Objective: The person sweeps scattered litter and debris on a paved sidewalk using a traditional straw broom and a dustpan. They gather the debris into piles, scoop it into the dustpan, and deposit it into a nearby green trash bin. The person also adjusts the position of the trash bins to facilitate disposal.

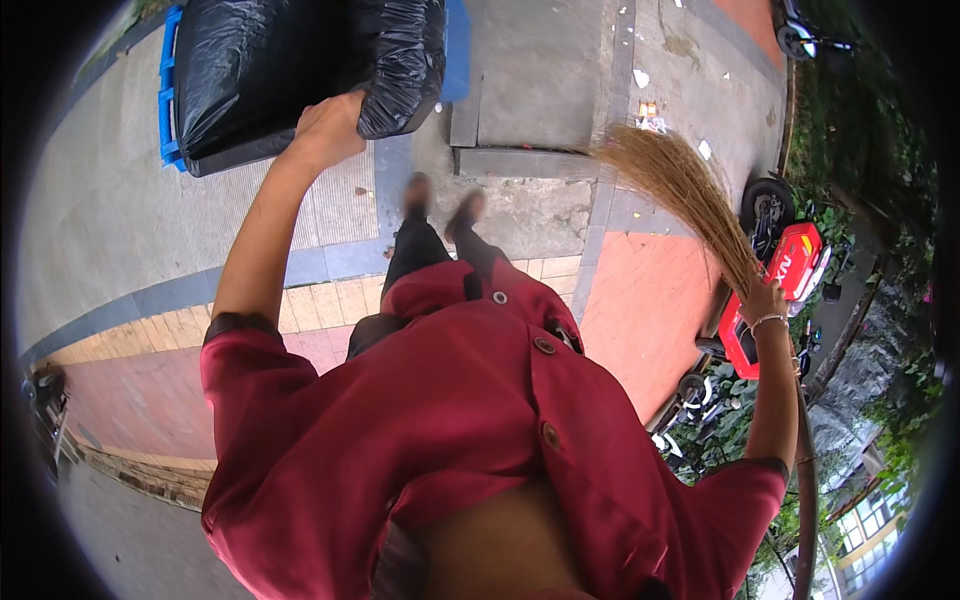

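Observation:
My left hand point(330, 131) is closed on the near rim of a blue plastic bin point(456, 60), over the black plastic bag point(240, 90) that lines it. The bag is folded down over the rim, and the bin's inside looks dark. On the other side, my right hand point(763, 300) grips a straw broom point(667, 180) just above its bristles. The bristles point forward and inward over the pavement. A long broom handle point(806, 480) runs back past my right forearm. Whether the bristle tips touch the ground cannot be told.
A raised stone curb point(525, 163) lies ahead of my feet. Paper scraps and a crumpled wrapper point(649, 116) litter the concrete beyond the broom. A red motor scooter point(795, 259) stands at the right, beside more two-wheelers and green shrubs point(862, 150). Red paving point(652, 300) spreads between me and the scooter.

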Motion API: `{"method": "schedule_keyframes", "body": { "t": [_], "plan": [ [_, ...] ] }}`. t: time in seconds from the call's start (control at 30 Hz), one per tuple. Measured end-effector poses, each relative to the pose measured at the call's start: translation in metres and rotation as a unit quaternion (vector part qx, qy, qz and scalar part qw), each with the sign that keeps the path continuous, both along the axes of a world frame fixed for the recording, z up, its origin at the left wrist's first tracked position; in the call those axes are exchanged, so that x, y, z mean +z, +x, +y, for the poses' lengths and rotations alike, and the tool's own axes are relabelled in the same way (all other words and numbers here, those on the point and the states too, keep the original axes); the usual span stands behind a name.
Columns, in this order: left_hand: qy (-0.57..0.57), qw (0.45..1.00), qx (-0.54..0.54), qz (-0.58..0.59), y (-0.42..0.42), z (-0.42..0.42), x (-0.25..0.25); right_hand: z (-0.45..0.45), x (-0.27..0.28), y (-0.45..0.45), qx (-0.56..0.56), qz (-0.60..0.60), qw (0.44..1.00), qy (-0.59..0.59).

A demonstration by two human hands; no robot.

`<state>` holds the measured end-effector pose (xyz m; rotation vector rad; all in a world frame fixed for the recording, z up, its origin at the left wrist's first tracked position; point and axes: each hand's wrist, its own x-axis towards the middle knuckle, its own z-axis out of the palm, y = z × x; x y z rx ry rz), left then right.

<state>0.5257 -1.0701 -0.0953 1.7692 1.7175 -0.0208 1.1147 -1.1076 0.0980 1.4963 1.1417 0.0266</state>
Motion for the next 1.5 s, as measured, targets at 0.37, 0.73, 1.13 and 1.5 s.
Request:
{"method": "schedule_keyframes", "body": {
  "t": [0.37, 0.73, 1.13, 1.5],
  "plan": [
    [-0.008, 1.0, -0.011, -0.003, -0.002, 0.002, 0.005, 0.002, 0.086, -0.002, 0.015, 0.218, 0.976, 0.014],
    [0.016, 0.999, -0.03, -0.002, -0.004, 0.001, -0.001, -0.013, 0.007, 0.03, -0.087, 0.209, 0.969, -0.102],
    [0.105, 0.991, -0.04, -0.075, 0.008, 0.007, 0.002, -0.188, -0.055, 0.153, -0.256, 0.388, 0.855, 0.231],
    [0.199, 0.934, 0.27, -0.121, 0.051, 0.025, -0.004, -0.202, -0.098, -0.069, -0.705, 0.601, 0.231, 0.298]
  ]
}}
